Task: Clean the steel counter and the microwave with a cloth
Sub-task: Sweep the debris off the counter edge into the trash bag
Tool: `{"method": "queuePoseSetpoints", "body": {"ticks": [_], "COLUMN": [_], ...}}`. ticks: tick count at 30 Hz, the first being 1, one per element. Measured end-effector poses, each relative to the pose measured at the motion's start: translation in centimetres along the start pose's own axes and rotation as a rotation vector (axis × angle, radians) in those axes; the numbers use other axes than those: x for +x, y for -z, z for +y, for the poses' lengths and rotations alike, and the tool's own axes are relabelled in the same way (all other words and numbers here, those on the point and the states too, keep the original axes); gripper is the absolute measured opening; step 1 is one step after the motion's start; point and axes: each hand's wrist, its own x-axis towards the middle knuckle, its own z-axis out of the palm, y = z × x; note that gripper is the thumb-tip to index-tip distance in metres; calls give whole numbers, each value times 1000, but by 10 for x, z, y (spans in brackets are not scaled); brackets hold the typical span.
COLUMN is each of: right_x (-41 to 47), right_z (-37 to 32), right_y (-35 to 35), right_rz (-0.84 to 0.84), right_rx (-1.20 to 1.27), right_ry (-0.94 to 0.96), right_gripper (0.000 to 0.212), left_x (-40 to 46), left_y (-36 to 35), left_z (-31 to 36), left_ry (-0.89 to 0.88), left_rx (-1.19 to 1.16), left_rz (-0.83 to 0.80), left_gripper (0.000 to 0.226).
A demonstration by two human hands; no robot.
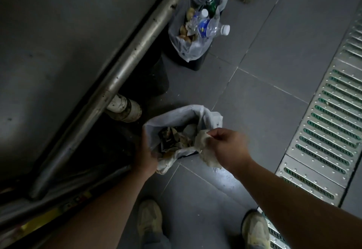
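A crumpled, dirty white cloth [203,147] hangs over the right rim of a small bin lined with a white bag [176,115] on the floor. My right hand [225,148] pinches the cloth's top between thumb and fingers. My left hand [146,154] grips the bin's left rim and the bag's edge. Scraps of rubbish lie inside the bin. The steel counter [58,53] fills the left side, its rounded front edge running diagonally. The microwave is out of view.
A second bin [195,53], with a clear bag full of plastic bottles and scraps, stands farther along the counter. A white pipe foot [125,109] sits under the counter's edge. A metal drain grate [323,131] runs along the right. My shoes [150,219] stand on grey tiles.
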Motion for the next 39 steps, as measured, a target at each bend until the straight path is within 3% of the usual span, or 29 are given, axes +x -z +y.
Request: {"method": "queuePoseSetpoints", "body": {"ticks": [4,10,13,17,26,39], "right_x": [-2,-4,-1,1,3,7], "right_z": [21,37,45,51,42,59], "right_y": [-17,-32,-30,-28,-20,-35], "right_rz": [-28,-58,-49,-13,-15,-23], "right_rx": [9,-28,-3,-3,9,-15], "right_ry": [-27,-31,-43,-66,-63,-70], "right_gripper": [13,16,16,14,15,13], "left_x": [0,2,4,16,1,17], "left_y": [-14,-27,-35,-32,-31,-25], "left_z": [-9,-40,-38,-26,-21,-28], "left_ry": [55,352,247,248,9,-140], "left_rx": [-162,-37,21,20,19,52], "left_rz": [-52,-41,-14,-34,13,-90], "left_gripper": [93,64,58,59,96,100]}}
